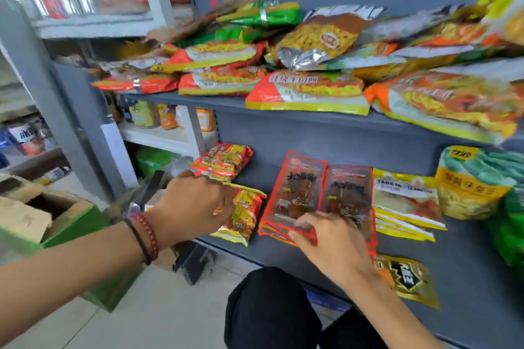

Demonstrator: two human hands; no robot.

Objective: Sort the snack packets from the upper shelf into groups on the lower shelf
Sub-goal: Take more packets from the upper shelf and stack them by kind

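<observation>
A cardboard box [31, 207] sits open at nine o'clock, on the floor beside the shelving. From eight o'clock the left hand [195, 201] reaches in, a string of red beads [149, 235] on its wrist. Its fingers lie against the left edge of a yellow and red noodle packet [246, 215] on the lower shelf [467, 263]. The back of the hand hides them, so I cannot tell whether they grip the packet or only touch it. At the hand's twelve o'clock, a small stack of noodle packets [224, 161] leans toward the back panel.

At the hand's three o'clock, two red see-through packets [295, 193] lie side by side, their edges touching. The right hand [326, 238] comes in from five o'clock. Its fingers are released and spread flat on the near ends of both packets, with the thumb at the front edge of the left one.

Just to the right lies a fanned stack of yellow packets [405, 201], and at its six o'clock a black and gold packet [408, 280]. At three o'clock stands a green and yellow bag [470, 181].

The upper shelf [312, 117] runs across twelve o'clock. It carries a loose heap of snack packets [306, 91], mostly orange, yellow and green.
</observation>
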